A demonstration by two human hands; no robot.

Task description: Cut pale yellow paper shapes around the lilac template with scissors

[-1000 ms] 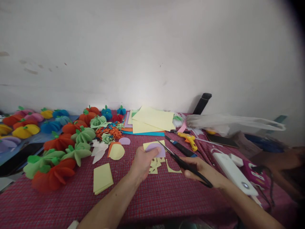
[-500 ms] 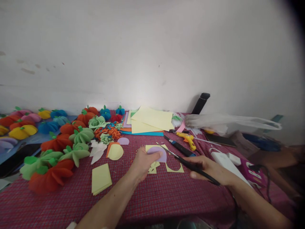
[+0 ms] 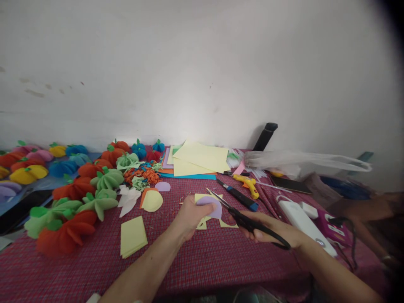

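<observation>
Left of the scissors (image 3: 243, 220): left hand (image 3: 191, 216) pinched a rounded purple piece (image 3: 206, 200) over yellow paper (image 3: 198, 196), thumb on top.
Scissors' handles: right hand (image 3: 273, 221) curled around them.
Just beyond the scissors: blue-and-black tool (image 3: 238, 195) and yellow glue gun (image 3: 249, 184) lay.

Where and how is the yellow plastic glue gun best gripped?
Probably grip the glue gun by its handle, coming from the near right: the handle slants toward the camera, with a blue-and-black cutter close on its left. The right hand holds black-handled metal scissors.
</observation>
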